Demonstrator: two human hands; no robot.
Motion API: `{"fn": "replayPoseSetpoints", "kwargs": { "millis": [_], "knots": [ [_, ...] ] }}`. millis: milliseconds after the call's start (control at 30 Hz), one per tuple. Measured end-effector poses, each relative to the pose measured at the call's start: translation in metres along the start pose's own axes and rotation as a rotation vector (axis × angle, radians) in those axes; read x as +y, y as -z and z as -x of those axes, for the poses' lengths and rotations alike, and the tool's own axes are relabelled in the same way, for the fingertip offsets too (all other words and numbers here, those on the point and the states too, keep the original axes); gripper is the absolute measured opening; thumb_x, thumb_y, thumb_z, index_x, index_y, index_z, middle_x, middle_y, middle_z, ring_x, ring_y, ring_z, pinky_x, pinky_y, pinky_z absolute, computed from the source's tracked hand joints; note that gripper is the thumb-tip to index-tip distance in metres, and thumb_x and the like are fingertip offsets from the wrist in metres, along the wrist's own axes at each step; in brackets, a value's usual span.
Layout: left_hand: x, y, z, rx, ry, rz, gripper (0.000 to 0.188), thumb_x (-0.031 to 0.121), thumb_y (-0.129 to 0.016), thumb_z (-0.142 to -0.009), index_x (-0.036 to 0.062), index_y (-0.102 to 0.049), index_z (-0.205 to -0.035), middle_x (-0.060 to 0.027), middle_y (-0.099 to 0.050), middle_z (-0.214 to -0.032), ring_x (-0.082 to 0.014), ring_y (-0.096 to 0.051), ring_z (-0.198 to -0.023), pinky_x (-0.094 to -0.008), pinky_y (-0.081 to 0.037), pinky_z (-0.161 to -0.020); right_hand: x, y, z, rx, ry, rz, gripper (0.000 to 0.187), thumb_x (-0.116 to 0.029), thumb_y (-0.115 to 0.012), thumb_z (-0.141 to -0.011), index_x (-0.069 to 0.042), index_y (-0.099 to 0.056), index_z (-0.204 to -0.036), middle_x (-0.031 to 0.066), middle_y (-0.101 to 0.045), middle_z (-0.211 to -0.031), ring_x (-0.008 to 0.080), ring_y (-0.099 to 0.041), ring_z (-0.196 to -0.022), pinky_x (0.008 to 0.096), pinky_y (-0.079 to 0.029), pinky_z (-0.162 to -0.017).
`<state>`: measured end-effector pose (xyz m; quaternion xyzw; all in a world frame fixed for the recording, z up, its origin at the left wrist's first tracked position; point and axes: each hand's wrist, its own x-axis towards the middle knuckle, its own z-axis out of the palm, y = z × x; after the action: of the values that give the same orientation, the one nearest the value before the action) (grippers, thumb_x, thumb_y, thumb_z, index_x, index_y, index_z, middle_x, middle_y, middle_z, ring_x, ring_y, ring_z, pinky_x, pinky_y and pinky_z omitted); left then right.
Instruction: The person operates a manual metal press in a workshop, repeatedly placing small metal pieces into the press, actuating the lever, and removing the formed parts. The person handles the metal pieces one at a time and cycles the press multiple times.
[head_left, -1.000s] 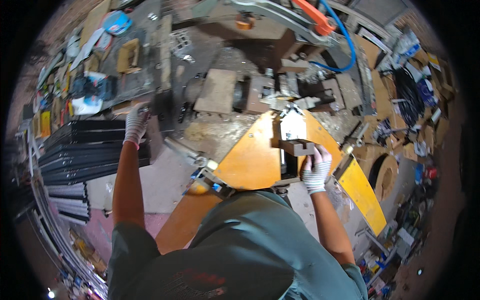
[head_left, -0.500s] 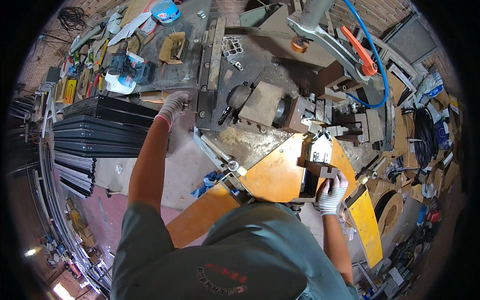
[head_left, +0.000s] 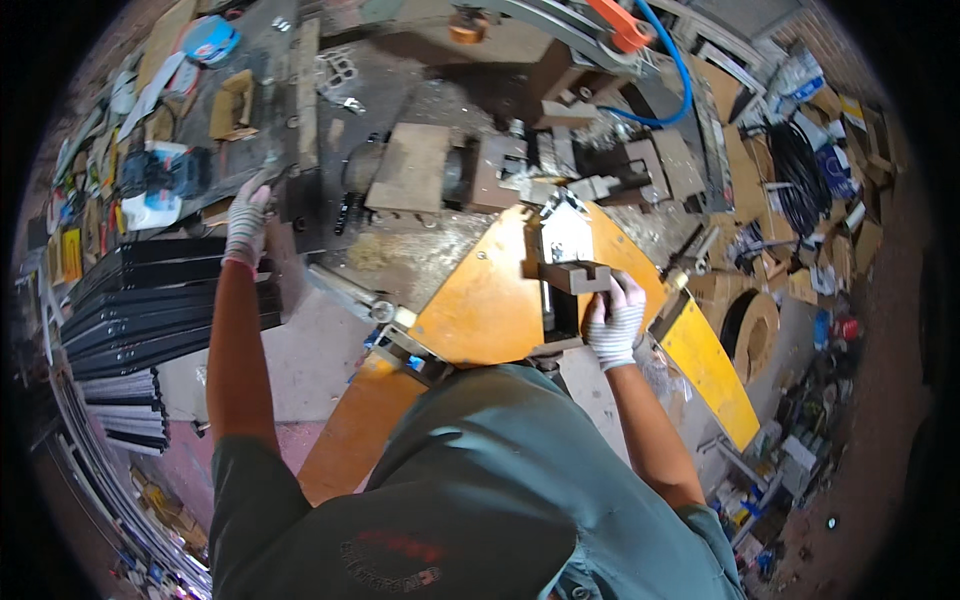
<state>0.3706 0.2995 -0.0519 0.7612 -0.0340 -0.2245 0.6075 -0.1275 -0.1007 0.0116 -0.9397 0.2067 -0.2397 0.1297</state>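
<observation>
The right hand (head_left: 616,325), in a striped glove, is at the near right end of a brown notched block (head_left: 586,279), its bent fingertips against or just beside it; the fingers are partly curled, but their undersides are hidden, so whether they grip the block or only rest there I cannot tell. The block sits near the middle of the scene, above a dark slot between two orange panels (head_left: 479,292), and it covers part of that slot. Beyond it, glare washes out a bright metal plate (head_left: 567,236), and the small metal parts at its far end are hard to separate. The left hand (head_left: 247,220), gloved alike, is well apart on the left, at the near edge of the grimy bench (head_left: 262,120); its fingers are partly bent and slightly blurred, and I cannot tell whether they have hold of anything. Just nearer lies a stack of black metal strips (head_left: 150,285), its right end partly hidden by the left wrist and forearm. The orange lever (head_left: 619,22) at the far side is cut off by the upper edge. The person's green shirt (head_left: 470,480) hides much of the near side.
</observation>
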Motion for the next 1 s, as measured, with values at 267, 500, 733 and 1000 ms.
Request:
{"fn": "replayPoseSetpoints", "kwargs": {
  "millis": [267, 500, 733, 1000],
  "knots": [
    [-0.011, 0.022, -0.068, 0.115, 0.648, -0.346, 0.068, 0.063, -0.067, -0.088, 0.0151, -0.058, -0.136, -0.0076, -0.061, -0.128, -0.0289, -0.057, -0.110, -0.0481, -0.049, -0.093, -0.002, 0.001, -0.003, -0.005, -0.028, -0.009, 0.037, -0.001, -0.065, -0.080, -0.008, -0.062, -0.117, 0.0170, -0.064, -0.113, 0.0382, -0.060, -0.101, 0.0485, -0.046, -0.090],
    [-0.064, 0.037, -0.127, -0.028, 0.852, -0.693, 0.088, 0.069, -0.062, -0.089, 0.0044, -0.046, -0.148, -0.0142, -0.050, -0.149, -0.0356, -0.050, -0.129, -0.0547, -0.045, -0.102, -0.002, 0.001, -0.004, 0.008, -0.039, -0.030, 0.037, 0.001, -0.065, -0.079, -0.007, -0.063, -0.115, 0.0170, -0.065, -0.112, 0.0381, -0.061, -0.099, 0.0477, -0.047, -0.090],
    [0.010, -0.005, -0.069, 0.203, 0.618, -0.800, 0.086, 0.074, -0.056, -0.090, -0.0010, -0.061, -0.131, -0.0185, -0.066, -0.125, -0.0352, -0.064, -0.103, -0.0471, -0.052, -0.091, -0.002, 0.003, -0.004, -0.002, -0.036, -0.003, 0.037, 0.000, -0.066, -0.079, -0.007, -0.063, -0.115, 0.0171, -0.064, -0.114, 0.0378, -0.061, -0.098, 0.0479, -0.047, -0.089],
    [0.017, -0.003, -0.045, 0.250, 0.149, -0.632, 0.065, 0.059, -0.054, -0.100, -0.0029, -0.072, -0.108, -0.0107, -0.066, -0.078, -0.0240, -0.061, -0.069, -0.0377, -0.050, -0.065, -0.001, 0.003, -0.004, -0.009, -0.036, -0.029, 0.037, -0.001, -0.066, -0.079, -0.007, -0.063, -0.116, 0.0171, -0.064, -0.114, 0.0382, -0.061, -0.099, 0.0481, -0.047, -0.089]
  ]
}}
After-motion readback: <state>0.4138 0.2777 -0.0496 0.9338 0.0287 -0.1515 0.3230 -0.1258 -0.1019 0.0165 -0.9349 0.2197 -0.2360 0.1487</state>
